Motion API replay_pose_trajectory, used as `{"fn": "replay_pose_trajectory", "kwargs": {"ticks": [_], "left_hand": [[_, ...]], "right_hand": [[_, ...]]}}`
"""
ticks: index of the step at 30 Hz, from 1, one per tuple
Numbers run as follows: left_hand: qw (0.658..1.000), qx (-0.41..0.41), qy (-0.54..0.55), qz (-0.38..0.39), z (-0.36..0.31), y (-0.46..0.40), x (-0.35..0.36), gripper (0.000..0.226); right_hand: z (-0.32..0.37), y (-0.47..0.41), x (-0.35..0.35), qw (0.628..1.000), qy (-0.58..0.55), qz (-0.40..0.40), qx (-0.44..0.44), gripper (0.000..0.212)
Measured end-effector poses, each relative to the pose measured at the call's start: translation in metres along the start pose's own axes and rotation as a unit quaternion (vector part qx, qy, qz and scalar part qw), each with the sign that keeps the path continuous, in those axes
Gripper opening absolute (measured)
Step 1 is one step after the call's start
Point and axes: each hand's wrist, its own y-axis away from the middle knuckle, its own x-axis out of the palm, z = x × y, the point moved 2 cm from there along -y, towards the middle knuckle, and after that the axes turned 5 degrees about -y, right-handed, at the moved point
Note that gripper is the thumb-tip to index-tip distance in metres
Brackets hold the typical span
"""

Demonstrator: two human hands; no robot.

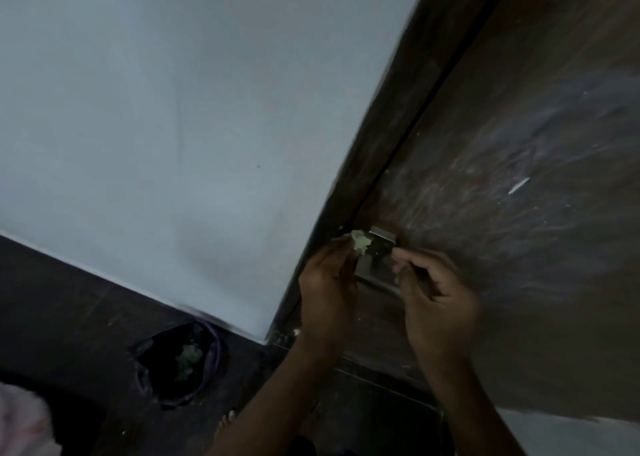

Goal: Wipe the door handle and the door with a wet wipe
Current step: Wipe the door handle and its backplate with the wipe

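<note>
A dark brown wooden door (512,165) fills the right side, streaked with pale smears. Its metal handle and plate (379,255) sit near the door's left edge. My left hand (325,289) pinches a small crumpled pale-green wet wipe (358,242) and holds it against the upper left of the handle plate. Just right of the handle is my right hand (433,289), fingers curled; I cannot make out whether it grips part of the handle. The lower part of the handle is hidden behind both hands.
A pale wall (173,126) takes up the left and centre, with the dark door frame (391,116) between it and the door. On the dark floor at lower left stands a black-lined bin (180,365) holding used greenish wipes. Pink cloth (20,421) shows in the bottom-left corner.
</note>
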Motion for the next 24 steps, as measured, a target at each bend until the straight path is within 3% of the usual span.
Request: {"fn": "replay_pose_trajectory", "kwargs": {"ticks": [13, 15, 17, 20, 24], "left_hand": [[0.997, -0.022, -0.072, 0.015, 0.033, 0.014, 0.014, 0.020], [0.995, -0.043, -0.082, 0.026, 0.040, 0.019, 0.015, 0.020], [0.994, -0.062, -0.080, 0.029, 0.045, 0.022, 0.016, 0.019], [0.991, -0.116, -0.058, 0.032, 0.049, 0.028, 0.021, 0.015], [0.974, -0.223, 0.013, 0.031, 0.052, 0.030, 0.030, 0.017]], "right_hand": [[-0.014, 0.033, 0.019, 0.998, 0.030, 0.045, 0.028, 0.027], [-0.022, 0.056, 0.022, 0.993, 0.031, 0.004, 0.116, 0.026], [-0.035, 0.082, 0.034, 0.965, 0.002, -0.035, 0.259, 0.026], [-0.058, 0.103, 0.047, 0.911, -0.004, -0.004, 0.412, 0.032], [-0.073, 0.088, 0.049, 0.864, -0.098, -0.064, 0.490, 0.020]]}}
